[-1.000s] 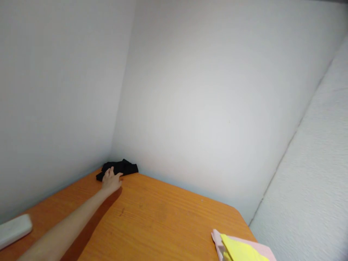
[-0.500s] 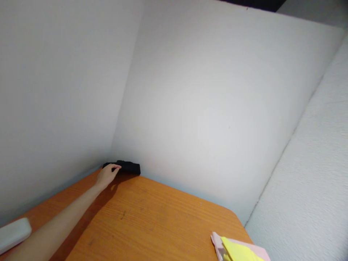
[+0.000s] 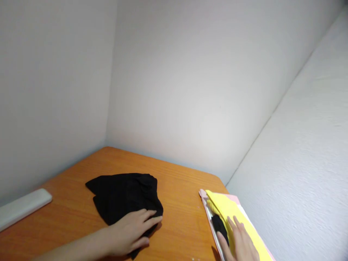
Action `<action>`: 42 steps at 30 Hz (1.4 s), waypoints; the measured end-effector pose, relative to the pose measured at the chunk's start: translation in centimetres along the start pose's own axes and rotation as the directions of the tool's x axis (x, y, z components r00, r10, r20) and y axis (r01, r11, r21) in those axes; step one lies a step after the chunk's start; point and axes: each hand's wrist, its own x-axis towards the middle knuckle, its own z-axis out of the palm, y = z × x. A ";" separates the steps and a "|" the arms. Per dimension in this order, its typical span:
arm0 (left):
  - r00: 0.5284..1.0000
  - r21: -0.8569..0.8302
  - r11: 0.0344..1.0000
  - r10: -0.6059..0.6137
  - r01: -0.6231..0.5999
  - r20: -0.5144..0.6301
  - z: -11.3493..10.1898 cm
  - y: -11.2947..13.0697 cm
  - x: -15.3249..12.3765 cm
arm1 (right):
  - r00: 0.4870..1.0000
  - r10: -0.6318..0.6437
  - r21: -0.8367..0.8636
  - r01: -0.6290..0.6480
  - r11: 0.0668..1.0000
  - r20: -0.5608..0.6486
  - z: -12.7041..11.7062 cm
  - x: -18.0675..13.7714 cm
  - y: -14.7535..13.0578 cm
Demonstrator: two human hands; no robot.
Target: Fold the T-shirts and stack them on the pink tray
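Note:
A crumpled black cloth (image 3: 123, 194) lies in the middle of the orange wooden table (image 3: 179, 181). My left hand (image 3: 130, 232) rests flat on the cloth's near edge, fingers stretched out toward the right. My right hand (image 3: 239, 243) lies open at the lower right, fingers spread over a yellow cloth (image 3: 228, 208) that sits on a pink item (image 3: 204, 197). A small black piece (image 3: 219, 224) shows just left of my right hand's fingers, on the yellow cloth.
A white oblong object (image 3: 21, 206) lies at the table's left edge. Plain white walls close off the table at the back and left. A textured white surface (image 3: 299, 174) rises on the right.
The black cloth has come from the far corner to the middle of the table with my left hand on it. My right hand has come into view on the yellow cloth.

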 end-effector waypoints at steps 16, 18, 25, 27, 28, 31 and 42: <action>0.708 0.302 0.653 -0.544 0.695 -0.450 0.9 -2.3 0.0 | 0.981 -0.079 0.320 0.018 0.947 0.179 9.7 -3.6 -14.0; 0.751 0.195 0.742 -0.555 0.642 -0.358 0.6 -3.5 -0.3 | 0.981 -0.079 0.362 0.009 0.932 0.179 9.5 -3.2 -13.6; 0.722 -0.198 0.763 -0.646 0.615 -0.248 0.4 -6.4 -0.7 | 0.988 -0.057 0.458 -0.016 0.889 0.145 4.7 -0.8 -13.1; 0.753 -0.250 0.787 -0.615 0.565 -0.235 0.8 -6.6 -0.5 | 0.987 -0.068 0.473 -0.009 0.881 0.144 3.4 0.0 -13.2; 0.762 -0.277 0.792 -0.604 0.544 -0.233 1.0 -6.6 -0.4 | 0.987 -0.072 0.484 -0.005 0.875 0.142 2.8 0.3 -13.3; 0.752 -0.376 0.759 -0.627 0.531 -0.205 1.5 -6.3 0.2 | 0.985 -0.101 0.511 0.016 0.860 0.138 0.8 1.1 -14.0; 0.699 -0.605 0.697 -0.649 0.386 -0.301 2.5 0.0 4.0 | 0.982 -0.143 0.548 0.052 0.835 0.124 -6.6 2.1 -17.3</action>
